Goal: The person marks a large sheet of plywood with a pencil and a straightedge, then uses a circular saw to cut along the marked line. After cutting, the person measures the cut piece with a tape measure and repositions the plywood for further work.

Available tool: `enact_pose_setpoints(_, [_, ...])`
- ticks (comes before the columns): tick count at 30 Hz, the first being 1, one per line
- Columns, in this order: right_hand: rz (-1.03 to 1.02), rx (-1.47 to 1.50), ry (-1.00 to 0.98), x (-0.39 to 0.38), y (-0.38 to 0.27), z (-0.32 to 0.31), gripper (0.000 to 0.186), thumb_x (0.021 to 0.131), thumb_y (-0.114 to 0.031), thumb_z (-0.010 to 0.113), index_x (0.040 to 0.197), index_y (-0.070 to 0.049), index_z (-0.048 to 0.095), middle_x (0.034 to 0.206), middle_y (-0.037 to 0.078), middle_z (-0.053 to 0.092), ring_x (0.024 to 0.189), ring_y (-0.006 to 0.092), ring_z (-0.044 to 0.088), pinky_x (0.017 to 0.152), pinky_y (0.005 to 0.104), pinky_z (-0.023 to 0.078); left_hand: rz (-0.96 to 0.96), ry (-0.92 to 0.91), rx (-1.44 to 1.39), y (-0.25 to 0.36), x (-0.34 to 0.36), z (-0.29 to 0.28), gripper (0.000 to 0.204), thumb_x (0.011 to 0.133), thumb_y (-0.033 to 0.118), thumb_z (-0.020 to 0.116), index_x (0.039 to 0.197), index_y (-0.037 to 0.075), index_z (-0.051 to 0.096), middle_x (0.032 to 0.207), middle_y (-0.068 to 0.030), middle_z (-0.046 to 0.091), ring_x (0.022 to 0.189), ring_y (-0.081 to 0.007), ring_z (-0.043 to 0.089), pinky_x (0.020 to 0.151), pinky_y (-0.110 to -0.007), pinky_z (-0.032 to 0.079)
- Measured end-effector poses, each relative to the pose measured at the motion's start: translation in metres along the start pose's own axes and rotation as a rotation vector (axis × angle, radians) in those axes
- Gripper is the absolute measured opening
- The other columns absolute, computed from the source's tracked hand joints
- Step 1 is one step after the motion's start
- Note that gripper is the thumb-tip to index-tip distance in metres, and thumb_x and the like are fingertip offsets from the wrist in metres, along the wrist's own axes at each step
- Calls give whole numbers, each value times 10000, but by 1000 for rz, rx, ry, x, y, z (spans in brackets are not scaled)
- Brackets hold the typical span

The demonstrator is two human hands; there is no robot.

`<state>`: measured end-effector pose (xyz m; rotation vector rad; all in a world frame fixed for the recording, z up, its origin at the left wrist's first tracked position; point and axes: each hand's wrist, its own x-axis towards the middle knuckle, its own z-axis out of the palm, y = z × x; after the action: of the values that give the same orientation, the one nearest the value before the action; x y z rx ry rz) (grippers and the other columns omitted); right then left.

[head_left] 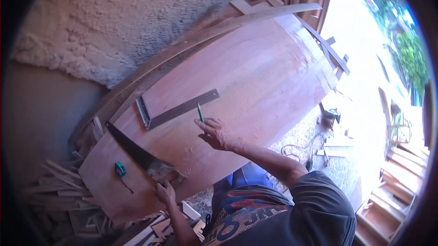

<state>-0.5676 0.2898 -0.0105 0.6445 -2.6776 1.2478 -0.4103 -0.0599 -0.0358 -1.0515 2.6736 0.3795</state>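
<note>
A green pencil (200,114) points up from the fingers of my right hand (218,134), which is over the middle of a large plywood sheet (255,77). Lower left, my left hand (166,193) has its fingers at the handle of a handsaw (137,150), near the sheet's close edge. The saw's dark blade slants away to the upper left across the wood. Beyond it lies a metal framing square (185,108), its short arm toward the left. A small teal and black tape measure (120,169) rests left of the saw.
Long wooden strips (191,40) run along the sheet's far side by a rough wall (109,13). Wood offcuts (59,186) pile up at the left. On the right, a corded power tool (329,119) stands on the ground, with timber frames (392,186) beyond.
</note>
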Motion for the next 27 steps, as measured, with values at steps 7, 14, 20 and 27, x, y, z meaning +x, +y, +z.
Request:
enact_pose_setpoints(7, [271, 100, 24, -229, -66, -25, 515, 933, -167, 637, 1430, -133, 509, 1181, 159, 658, 1063, 336, 641, 900, 420, 536, 330, -63, 5, -25, -3, -42, 514, 976, 386, 549, 1289, -22, 555, 1324, -266, 563, 1158, -433, 571, 995, -478, 438])
enact_pose_setpoints(14, [1126, 537, 589, -344, -45, -28, 524, 980, -82, 546, 1482, -162, 421, 1124, 172, 689, 884, 254, 707, 737, 389, 570, 758, 177, -10, 94, -48, -37, 560, 962, 238, 618, 1411, -53, 449, 1404, -273, 499, 1362, -413, 433, 1125, -471, 361])
enact_pose_setpoints(20, [1247, 510, 871, -389, 61, -48, 373, 993, -95, 535, 1362, -52, 500, 992, 117, 692, 829, 193, 662, 735, 327, 526, 1111, -197, -110, 255, -116, 50, 646, 927, 259, 657, 1447, -39, 418, 1511, -303, 370, 1421, -455, 335, 1185, -503, 296])
enact_pose_setpoints(27, [1167, 636, 1208, -401, 309, -266, 276, 990, -258, 615, 1106, -17, 685, 801, 36, 656, 719, 99, 579, 663, 275, 461, 1001, -97, 269, 407, -193, 128, 906, 868, 557, 637, 1533, 26, 323, 1553, -364, 241, 1432, -597, 159, 1206, -590, 140])
